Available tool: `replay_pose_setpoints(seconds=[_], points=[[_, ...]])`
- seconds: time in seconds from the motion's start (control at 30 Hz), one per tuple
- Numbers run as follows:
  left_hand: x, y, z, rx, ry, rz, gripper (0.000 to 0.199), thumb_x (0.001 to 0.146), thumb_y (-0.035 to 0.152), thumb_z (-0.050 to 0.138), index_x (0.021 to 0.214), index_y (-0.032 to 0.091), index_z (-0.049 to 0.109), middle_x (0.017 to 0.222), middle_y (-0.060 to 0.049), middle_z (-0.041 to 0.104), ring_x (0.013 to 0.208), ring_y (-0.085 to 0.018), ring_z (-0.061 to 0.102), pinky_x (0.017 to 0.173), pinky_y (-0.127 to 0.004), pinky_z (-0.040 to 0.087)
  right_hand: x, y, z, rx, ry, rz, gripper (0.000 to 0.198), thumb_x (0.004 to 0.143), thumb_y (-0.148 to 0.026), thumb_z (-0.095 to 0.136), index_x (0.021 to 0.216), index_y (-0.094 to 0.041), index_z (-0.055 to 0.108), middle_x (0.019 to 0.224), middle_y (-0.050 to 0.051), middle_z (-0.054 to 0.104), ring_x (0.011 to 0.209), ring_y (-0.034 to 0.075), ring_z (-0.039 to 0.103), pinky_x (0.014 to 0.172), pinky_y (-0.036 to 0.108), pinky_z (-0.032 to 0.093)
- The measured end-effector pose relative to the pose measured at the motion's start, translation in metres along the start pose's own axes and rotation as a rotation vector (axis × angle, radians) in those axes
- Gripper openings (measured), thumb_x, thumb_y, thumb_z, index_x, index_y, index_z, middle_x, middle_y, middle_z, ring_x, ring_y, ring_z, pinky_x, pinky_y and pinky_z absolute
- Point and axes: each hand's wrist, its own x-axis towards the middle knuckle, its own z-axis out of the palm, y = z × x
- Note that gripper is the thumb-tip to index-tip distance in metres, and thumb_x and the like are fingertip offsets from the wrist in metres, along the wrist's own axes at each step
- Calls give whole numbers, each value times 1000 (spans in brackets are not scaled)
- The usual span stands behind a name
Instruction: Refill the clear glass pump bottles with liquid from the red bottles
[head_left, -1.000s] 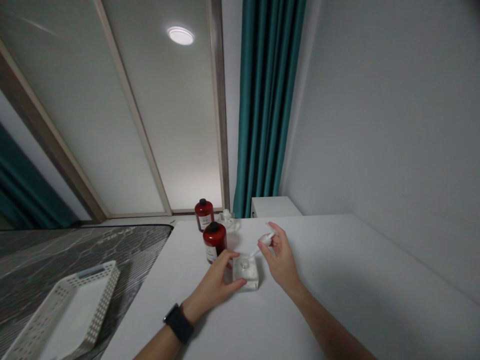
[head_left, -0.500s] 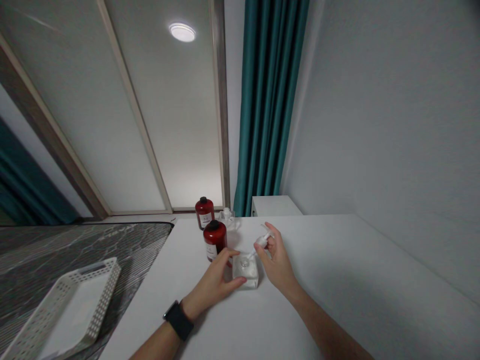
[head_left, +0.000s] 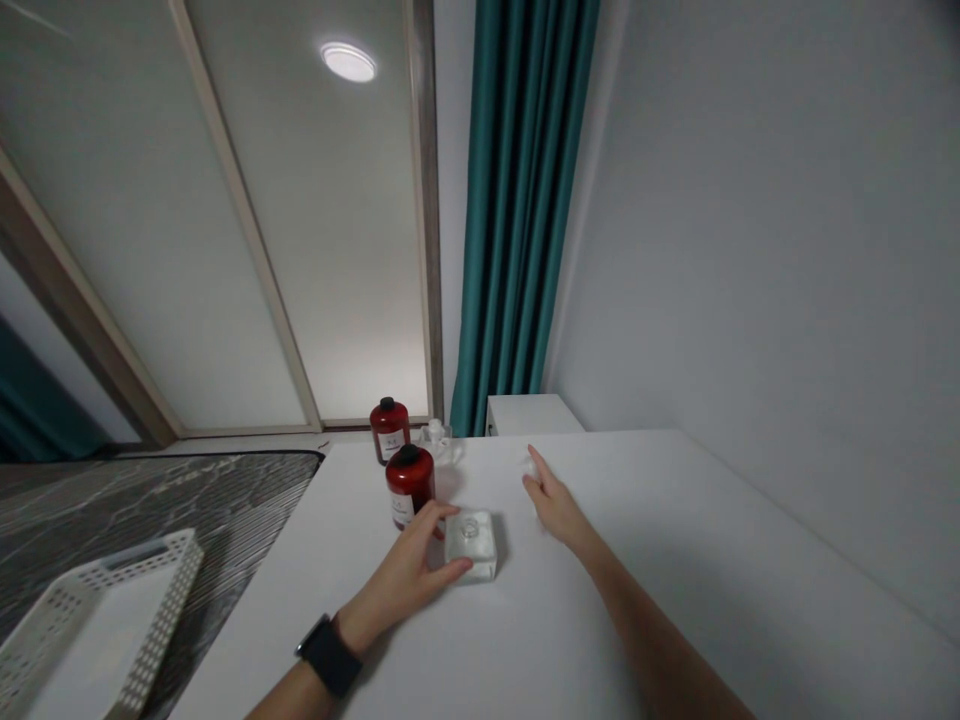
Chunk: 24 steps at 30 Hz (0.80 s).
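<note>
My left hand [head_left: 411, 562], with a dark watch on its wrist, holds a square clear glass bottle [head_left: 471, 547] from its left side, thumb at the front and fingers behind. The bottle stands upright on the white table, its round neck uncapped. To the right and farther back, my right hand [head_left: 556, 508] is closed around a white pump head [head_left: 529, 466], which the fingers mostly hide. Just behind my left hand stands a red bottle [head_left: 409, 478] with a black cap and a white label.
Another red bottle [head_left: 389, 428] and a clear bottle with a white top [head_left: 436, 436] stand at the table's far edge. A white perforated basket [head_left: 161, 610] is at the left, beyond the white table [head_left: 600, 620]. A low white cabinet [head_left: 529, 413] stands behind.
My right hand has lifted the pump head away from the glass bottle's neck, moving right and turning it. My left hand stays at the bottle. The view has shifted slightly right.
</note>
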Motion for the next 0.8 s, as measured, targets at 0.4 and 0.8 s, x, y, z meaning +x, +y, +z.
replay_pose_setpoints(seconds=[0.4,0.8], points=[[-1,-2,1,27,-21,-10,43,83,28,65,122,21,50,120,-9,59,102,-25,60,92,-41,49,8,25,5,-450,11,-41,42,97,-28,46,137,-16,52,118,17,70,110,31,57,96,42,31],[-3,-3,1,45,-4,23,42,84,28,66,123,22,50,119,-9,60,103,-26,61,91,-41,50,3,9,-2,-461,115,-121,40,100,-28,41,135,-15,53,112,15,67,105,30,55,88,41,35]])
